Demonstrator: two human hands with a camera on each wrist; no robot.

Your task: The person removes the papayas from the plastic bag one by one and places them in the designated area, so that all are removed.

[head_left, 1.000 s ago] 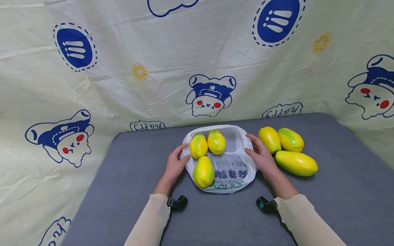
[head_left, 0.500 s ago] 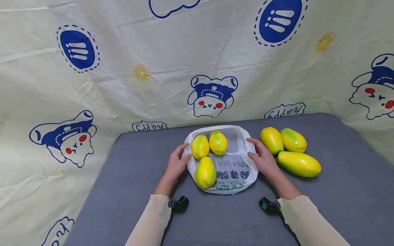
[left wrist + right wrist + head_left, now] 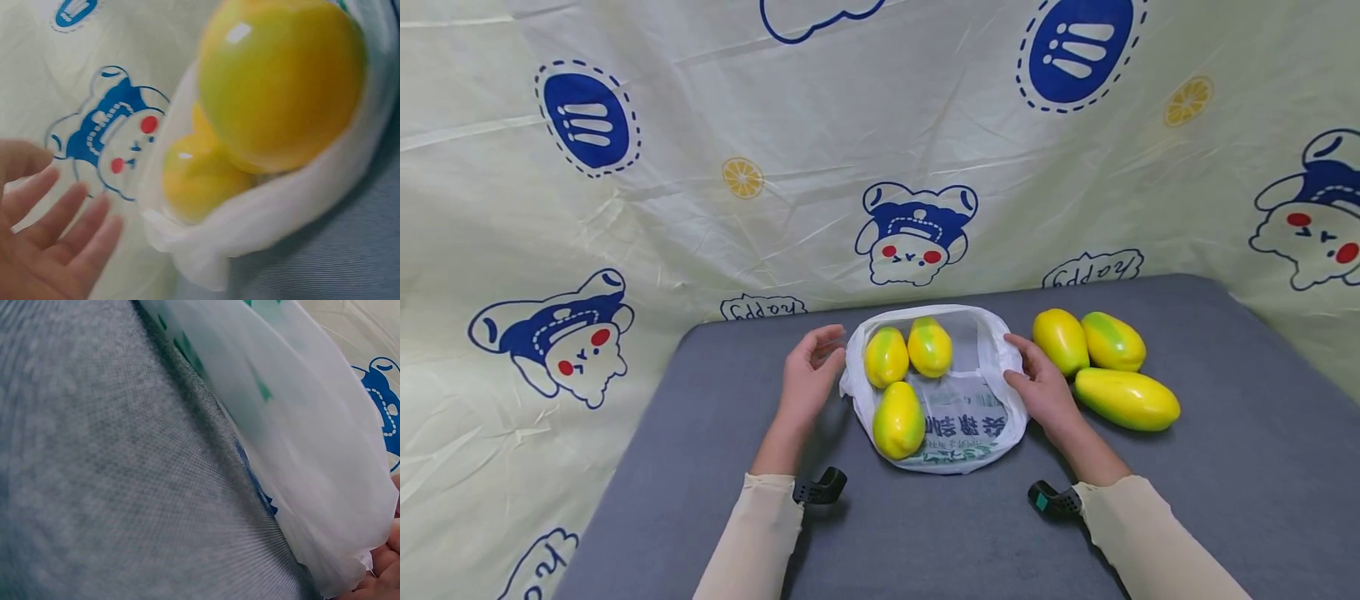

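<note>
A white plastic bag lies spread open on the table with three yellow-green papayas inside. Two of them, a left papaya and a right papaya, sit at the back; a front papaya lies nearer. My left hand is just off the bag's left side, holding nothing; the left wrist view shows its fingers spread and apart from the bag. On the other side, my right hand pinches the bag's right rim between thumb and fingers. Only part of that hand shows in the right wrist view.
To the right of my right hand, three more papayas lie close together: one upright-looking papaya, one behind it and a long one. A grey cloth covers the table. A printed curtain hangs behind its back edge.
My left hand has let go of the bag's left rim and moved left, away from it. The left rim has sagged a little. My right hand stays on the bag; the papayas have not moved.
</note>
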